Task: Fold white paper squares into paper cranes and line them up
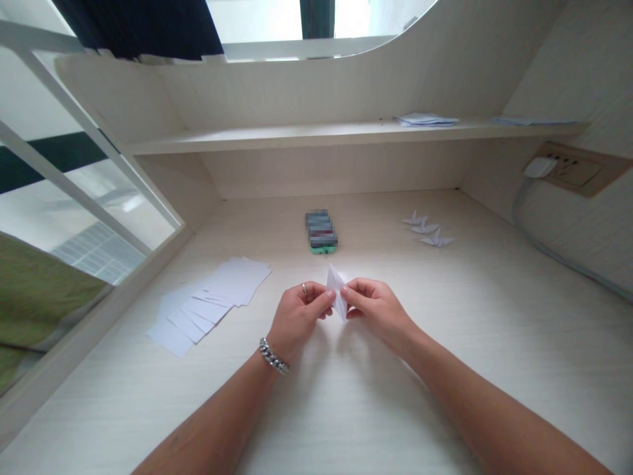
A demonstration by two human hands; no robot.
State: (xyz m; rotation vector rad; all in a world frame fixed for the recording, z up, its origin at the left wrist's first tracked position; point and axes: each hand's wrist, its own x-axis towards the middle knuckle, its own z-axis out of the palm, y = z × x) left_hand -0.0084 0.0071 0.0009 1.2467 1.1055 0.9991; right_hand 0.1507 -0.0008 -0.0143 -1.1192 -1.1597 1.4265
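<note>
A small piece of folded white paper [337, 285], narrow and pointed at top and bottom, is held upright just above the desk. My left hand [302, 313] pinches its left side between thumb and fingers; a ring and a chain bracelet are on that hand and wrist. On the other side, my right hand [374, 305] grips the right edge with thumb and forefinger. Several loose white paper sheets [237, 280] lie fanned out to the left of my hands. Three folded paper cranes [424, 229] sit in a row farther back on the right.
Behind my hands lies a pixelated dark object with a green end [322, 232]. A raised shelf [297, 136] spans the back, with folded papers [428, 119] on it. At right, a plug [541, 167] and grey cable [558, 256] run along the wall. Bed rails border the left.
</note>
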